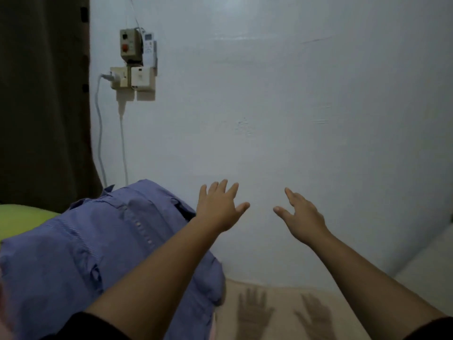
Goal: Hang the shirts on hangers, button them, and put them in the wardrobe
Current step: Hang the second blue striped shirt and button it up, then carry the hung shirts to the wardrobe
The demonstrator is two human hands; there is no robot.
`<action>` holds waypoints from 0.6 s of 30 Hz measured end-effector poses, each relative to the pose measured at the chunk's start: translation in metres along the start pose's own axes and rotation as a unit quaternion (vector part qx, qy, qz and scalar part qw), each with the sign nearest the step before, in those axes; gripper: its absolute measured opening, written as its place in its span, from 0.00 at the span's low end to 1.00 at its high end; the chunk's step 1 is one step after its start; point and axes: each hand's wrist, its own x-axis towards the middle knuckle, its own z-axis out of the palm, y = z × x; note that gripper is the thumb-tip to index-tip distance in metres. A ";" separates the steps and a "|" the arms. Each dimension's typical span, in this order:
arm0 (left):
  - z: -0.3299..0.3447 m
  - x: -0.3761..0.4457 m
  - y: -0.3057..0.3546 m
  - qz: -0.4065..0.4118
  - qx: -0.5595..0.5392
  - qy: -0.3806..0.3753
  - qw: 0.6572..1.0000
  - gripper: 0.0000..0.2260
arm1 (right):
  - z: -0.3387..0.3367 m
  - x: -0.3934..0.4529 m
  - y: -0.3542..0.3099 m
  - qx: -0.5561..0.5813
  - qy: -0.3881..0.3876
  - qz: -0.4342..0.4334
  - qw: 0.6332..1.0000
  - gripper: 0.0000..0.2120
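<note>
A blue-purple button shirt (98, 244) lies crumpled at the lower left, its button placket facing up. My left hand (219, 207) is stretched out in the air with fingers spread, just right of the shirt and holding nothing. My right hand (300, 214) is held out beside it, fingers straight and apart, also empty. Both hands cast shadows on the beige surface (282, 312) below. No hanger and no wardrobe are in view.
A pale wall (294, 106) fills the view ahead. Switch boxes, a socket with a plugged charger (132, 77) and two hanging cables are mounted at upper left. A dark curtain (41, 94) hangs at far left, with a green sheet (22, 219) below it.
</note>
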 end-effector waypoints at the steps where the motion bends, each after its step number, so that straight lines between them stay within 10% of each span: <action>1: -0.001 -0.001 0.020 0.013 -0.008 0.002 1.000 0.31 | -0.014 -0.007 0.015 -0.007 0.010 0.010 1.000 0.31; 18: -0.009 -0.027 0.233 0.178 -0.083 0.017 0.980 0.32 | -0.172 -0.096 0.161 -0.123 0.116 0.135 0.976 0.30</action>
